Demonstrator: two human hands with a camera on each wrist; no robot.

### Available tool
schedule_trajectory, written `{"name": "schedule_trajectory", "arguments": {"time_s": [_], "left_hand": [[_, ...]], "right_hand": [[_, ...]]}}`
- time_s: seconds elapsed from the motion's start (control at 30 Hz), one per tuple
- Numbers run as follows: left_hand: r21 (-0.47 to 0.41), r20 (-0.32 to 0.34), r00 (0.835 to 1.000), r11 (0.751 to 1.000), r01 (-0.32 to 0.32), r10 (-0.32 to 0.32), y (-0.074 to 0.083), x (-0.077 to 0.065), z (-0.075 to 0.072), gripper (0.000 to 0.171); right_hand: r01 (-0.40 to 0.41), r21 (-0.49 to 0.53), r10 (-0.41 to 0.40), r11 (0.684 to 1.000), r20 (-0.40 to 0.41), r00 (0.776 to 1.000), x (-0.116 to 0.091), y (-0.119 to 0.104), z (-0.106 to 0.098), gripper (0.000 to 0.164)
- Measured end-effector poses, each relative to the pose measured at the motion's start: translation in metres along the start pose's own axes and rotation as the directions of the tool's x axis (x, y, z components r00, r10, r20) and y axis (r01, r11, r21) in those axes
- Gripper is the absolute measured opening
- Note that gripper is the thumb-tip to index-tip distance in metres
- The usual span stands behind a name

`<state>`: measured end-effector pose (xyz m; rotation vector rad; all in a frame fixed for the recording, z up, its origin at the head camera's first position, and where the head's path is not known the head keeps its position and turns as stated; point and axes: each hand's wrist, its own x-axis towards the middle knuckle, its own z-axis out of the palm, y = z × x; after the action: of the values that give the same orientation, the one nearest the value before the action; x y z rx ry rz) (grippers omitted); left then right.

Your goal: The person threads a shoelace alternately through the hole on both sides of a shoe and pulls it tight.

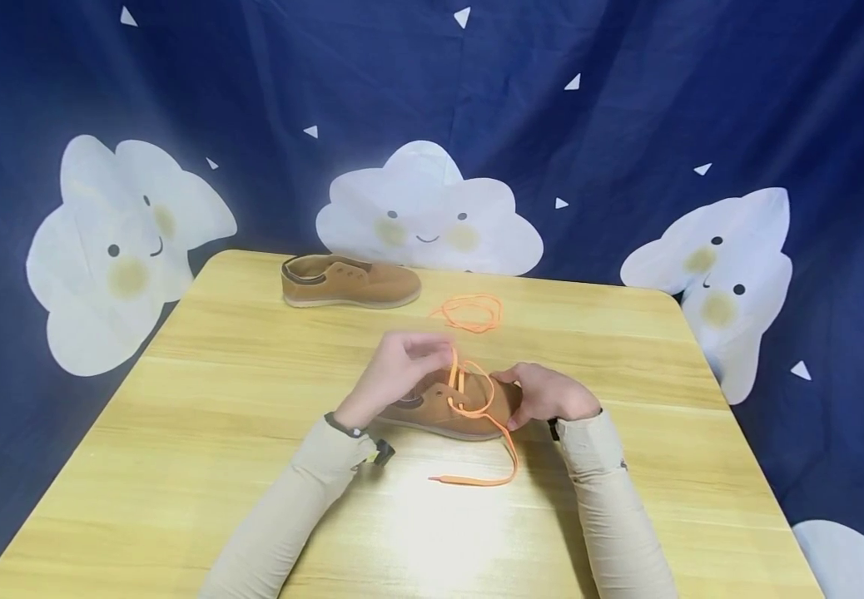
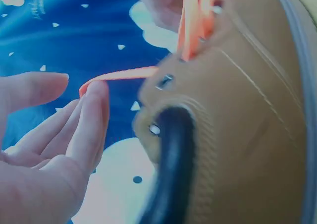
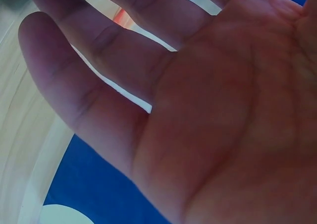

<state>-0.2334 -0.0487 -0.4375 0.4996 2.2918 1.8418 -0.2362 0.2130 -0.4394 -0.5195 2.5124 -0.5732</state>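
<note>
A brown shoe (image 1: 432, 416) lies in front of me, its toe toward the right. An orange shoelace (image 1: 494, 398) runs through some of its eyelets, and one loose end trails onto the table. My left hand (image 1: 402, 366) holds part of the lace up above the opening; in the left wrist view the lace (image 2: 124, 74) bends at the fingertips, with the thumb apart. At the toe, my right hand (image 1: 552, 393) grips the shoe between thumb and fingers. The right wrist view shows mostly the palm (image 3: 213, 105), with the shoe hidden.
Another brown shoe (image 1: 357, 284), with no lace showing in its eyelets, stands near the back of the wooden table (image 1: 200, 399). To its right lies a coiled orange shoelace (image 1: 473, 314). Behind the table hangs a blue curtain (image 1: 387, 75) printed with clouds.
</note>
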Motion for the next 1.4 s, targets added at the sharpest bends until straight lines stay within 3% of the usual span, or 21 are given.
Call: {"name": "schedule_trajectory", "arguments": {"time_s": [0.23,0.37,0.47,0.63,0.73,0.87,1.03,1.1,1.17,1.27,1.33,1.4], "left_hand": [[-0.178,-0.081,0.993,0.980,-0.094,0.080,0.018,-0.006,-0.004,0.037],[-0.268,-0.081,0.990,0.954,-0.130,0.112,0.029,-0.011,-0.006,0.041],[-0.330,-0.076,0.987,0.930,-0.159,0.142,0.035,-0.015,-0.008,0.044],[-0.479,-0.080,0.982,0.858,-0.188,0.170,0.043,-0.019,-0.015,0.045],[-0.529,-0.092,0.983,0.829,-0.183,0.158,0.044,-0.018,-0.020,0.046],[-0.530,-0.140,0.983,0.830,-0.174,0.117,0.036,-0.011,-0.029,0.047],[-0.537,-0.213,0.977,0.834,-0.124,0.009,0.017,0.001,-0.042,0.049],[-0.504,-0.226,0.973,0.860,-0.080,-0.042,0.006,0.006,-0.047,0.050],[-0.419,-0.245,0.965,0.908,-0.021,-0.090,-0.006,0.011,-0.051,0.052],[-0.200,-0.248,0.959,0.976,0.091,-0.141,-0.023,0.017,-0.056,0.054],[-0.040,-0.233,0.959,0.987,0.153,-0.158,-0.033,0.020,-0.058,0.055],[0.114,-0.193,0.967,0.975,0.193,-0.168,-0.041,0.021,-0.060,0.057]], "right_hand": [[0.001,-0.005,-0.001,1.000,-0.001,1.000,-0.001,0.001,0.000,0.083],[-0.004,-0.010,0.004,1.000,-0.003,1.000,-0.001,0.001,0.000,0.084],[0.011,-0.013,-0.011,1.000,-0.001,1.000,-0.002,0.001,-0.001,0.085],[0.011,-0.024,-0.011,1.000,0.001,1.000,-0.001,0.000,-0.001,0.084],[-0.004,-0.027,0.004,1.000,0.001,1.000,-0.001,-0.001,-0.001,0.083],[0.000,-0.026,0.000,1.000,0.001,1.000,-0.001,-0.001,-0.002,0.080],[-0.002,-0.018,0.002,1.000,0.003,1.000,0.001,-0.001,-0.002,0.079],[-0.005,-0.012,0.006,1.000,0.006,1.000,0.001,0.000,-0.001,0.079],[-0.015,-0.009,0.015,1.000,0.005,1.000,0.002,0.000,-0.001,0.080],[-0.015,-0.010,0.015,1.000,0.003,1.000,0.002,0.001,0.000,0.080],[-0.016,-0.012,0.016,1.000,0.001,1.000,0.002,0.001,0.000,0.082],[-0.012,-0.015,0.012,1.000,0.000,1.000,0.001,0.001,-0.001,0.084]]}}
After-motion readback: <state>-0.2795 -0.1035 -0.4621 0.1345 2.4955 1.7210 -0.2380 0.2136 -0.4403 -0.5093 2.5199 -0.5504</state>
